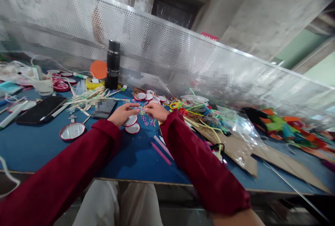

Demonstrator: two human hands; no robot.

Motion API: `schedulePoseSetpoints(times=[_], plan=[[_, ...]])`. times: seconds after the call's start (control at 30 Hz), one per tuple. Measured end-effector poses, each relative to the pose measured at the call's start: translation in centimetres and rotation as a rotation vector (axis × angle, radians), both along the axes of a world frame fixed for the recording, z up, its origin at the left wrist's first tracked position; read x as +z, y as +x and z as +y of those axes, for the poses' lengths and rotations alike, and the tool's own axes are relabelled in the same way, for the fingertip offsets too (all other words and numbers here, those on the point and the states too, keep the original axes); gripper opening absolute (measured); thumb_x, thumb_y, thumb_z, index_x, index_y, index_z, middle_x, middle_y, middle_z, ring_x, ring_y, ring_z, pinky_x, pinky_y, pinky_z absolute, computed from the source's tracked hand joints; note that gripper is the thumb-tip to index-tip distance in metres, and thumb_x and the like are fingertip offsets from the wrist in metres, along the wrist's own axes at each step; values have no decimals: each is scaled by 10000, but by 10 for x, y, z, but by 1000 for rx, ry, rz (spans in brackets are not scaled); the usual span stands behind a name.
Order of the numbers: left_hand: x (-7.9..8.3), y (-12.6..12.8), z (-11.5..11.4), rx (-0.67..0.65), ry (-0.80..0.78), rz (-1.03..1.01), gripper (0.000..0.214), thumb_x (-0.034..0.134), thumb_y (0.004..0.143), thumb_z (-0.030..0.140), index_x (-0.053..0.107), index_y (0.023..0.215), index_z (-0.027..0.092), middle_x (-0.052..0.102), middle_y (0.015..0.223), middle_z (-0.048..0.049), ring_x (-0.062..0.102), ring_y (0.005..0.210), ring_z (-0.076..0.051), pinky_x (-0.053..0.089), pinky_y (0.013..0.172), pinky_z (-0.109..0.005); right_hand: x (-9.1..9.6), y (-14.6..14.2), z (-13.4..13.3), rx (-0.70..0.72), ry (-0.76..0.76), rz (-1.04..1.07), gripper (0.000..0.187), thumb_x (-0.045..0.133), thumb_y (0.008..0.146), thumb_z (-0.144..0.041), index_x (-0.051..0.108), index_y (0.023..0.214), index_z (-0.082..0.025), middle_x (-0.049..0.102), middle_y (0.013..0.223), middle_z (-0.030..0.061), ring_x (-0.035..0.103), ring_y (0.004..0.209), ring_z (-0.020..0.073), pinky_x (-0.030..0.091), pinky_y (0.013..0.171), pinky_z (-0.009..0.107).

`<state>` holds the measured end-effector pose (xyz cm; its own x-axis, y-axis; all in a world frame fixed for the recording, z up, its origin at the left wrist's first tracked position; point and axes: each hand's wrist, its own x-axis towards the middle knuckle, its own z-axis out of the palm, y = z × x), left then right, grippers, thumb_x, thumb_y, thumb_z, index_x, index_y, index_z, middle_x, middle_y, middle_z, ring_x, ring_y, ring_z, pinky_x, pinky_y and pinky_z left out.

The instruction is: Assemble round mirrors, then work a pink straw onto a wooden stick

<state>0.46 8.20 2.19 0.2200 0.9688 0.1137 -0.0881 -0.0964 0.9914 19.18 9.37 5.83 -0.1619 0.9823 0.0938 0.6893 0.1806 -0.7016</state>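
Observation:
Both my arms in dark red sleeves reach over a blue table (36, 145). My left hand (122, 113) and my right hand (156, 111) meet fingertip to fingertip above a scatter of small coloured rubber loops (144, 115). Each hand's fingers are pinched together on something too small to make out. Two round white discs with red rims (131, 124) lie just under my left hand. Pink sticks (161, 149) lie on the table between my forearms.
A black bottle (113, 65) stands at the back by a perforated metal screen (183, 55). A phone (42, 109), another dark device (103, 108), a mirror disc (72, 131), wooden sticks (86, 97), coloured straws (204, 112), a plastic bag (239, 123) and cardboard (282, 159) crowd the table.

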Motion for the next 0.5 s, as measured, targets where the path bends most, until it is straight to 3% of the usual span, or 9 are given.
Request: schedulePoseSetpoints(times=[0.1, 0.27, 0.5], plan=[[3, 3, -5, -47, -23, 17, 436, 839, 571, 413, 734, 918, 171, 596, 577, 37, 382, 424, -60, 257, 415, -202, -7, -11, -20, 36, -33, 164, 131, 577, 843, -245, 654, 761, -177, 561, 531, -61, 494, 454, 76, 397, 458, 179], [1, 4, -5, -22, 38, 14, 315, 825, 575, 395, 722, 755, 158, 616, 600, 20, 449, 502, -81, 314, 470, -211, -18, -21, -40, -24, -98, 370, 114, 620, 789, -259, 594, 706, -186, 493, 510, -74, 439, 428, 65, 356, 416, 170], [-4, 5, -5, -163, 80, 29, 326, 805, 623, 372, 753, 872, 167, 714, 755, -40, 588, 641, -141, 422, 566, -242, -17, -22, -56, -56, -275, 576, 100, 628, 775, -235, 564, 714, -188, 479, 519, -79, 439, 426, 61, 369, 387, 161]])
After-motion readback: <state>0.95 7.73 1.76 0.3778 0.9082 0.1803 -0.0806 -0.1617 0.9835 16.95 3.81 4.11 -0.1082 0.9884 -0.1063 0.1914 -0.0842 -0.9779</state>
